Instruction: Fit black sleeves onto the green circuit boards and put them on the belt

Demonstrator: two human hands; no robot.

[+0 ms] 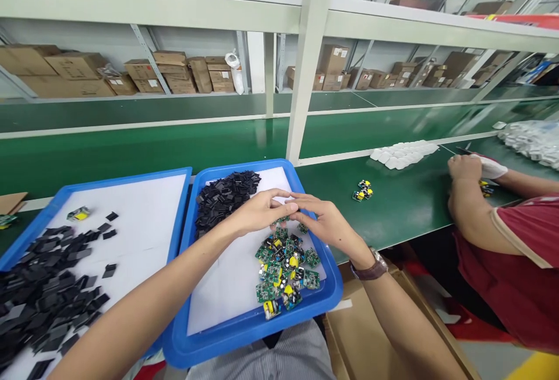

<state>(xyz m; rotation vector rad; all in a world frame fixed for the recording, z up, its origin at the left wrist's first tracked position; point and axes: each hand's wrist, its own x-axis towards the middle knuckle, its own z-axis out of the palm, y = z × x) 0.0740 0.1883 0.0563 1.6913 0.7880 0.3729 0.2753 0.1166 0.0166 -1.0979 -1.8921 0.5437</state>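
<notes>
Left hand point(259, 212) and right hand point(327, 226) are meeting over the boards point(279, 269), which are sitting in the blue tray point(334, 290); honestly can't tell whether either grip is closing on one.

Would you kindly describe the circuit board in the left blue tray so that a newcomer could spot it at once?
Start with the left blue tray, lined in white. Near its far left corner, beyond the scattered black pieces, lies the circuit board. Its yellow and green colouring sets it apart from its flat black neighbours.
</notes>
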